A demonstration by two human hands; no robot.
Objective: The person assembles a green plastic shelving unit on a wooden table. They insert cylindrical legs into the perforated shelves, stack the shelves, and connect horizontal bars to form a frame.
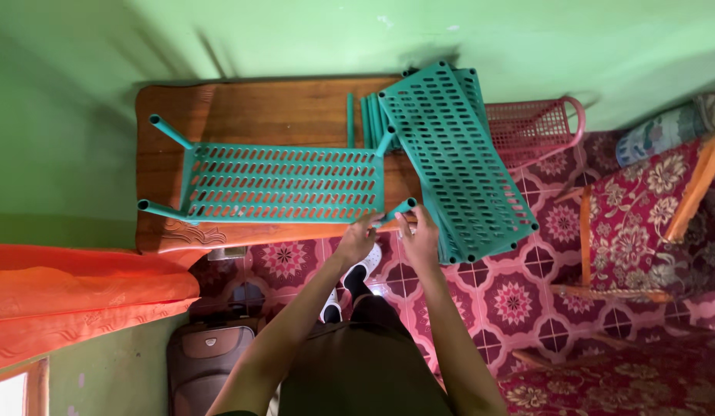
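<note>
Both hands meet at the near edge of the wooden table (242,108). The left hand (360,237) and the right hand (419,239) each pinch the same short teal leg tube (398,209), fingers closed on it, at the near right corner of a slotted teal shelf panel (284,183) lying flat on the tabletop. Just right, a stack of similar teal panels (457,154) overhangs the table edge. Behind it sits a pink mesh basket (531,127).

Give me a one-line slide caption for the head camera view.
Both hands, left hand and right hand, grip a teal tube at the slotted shelf's corner.
</note>
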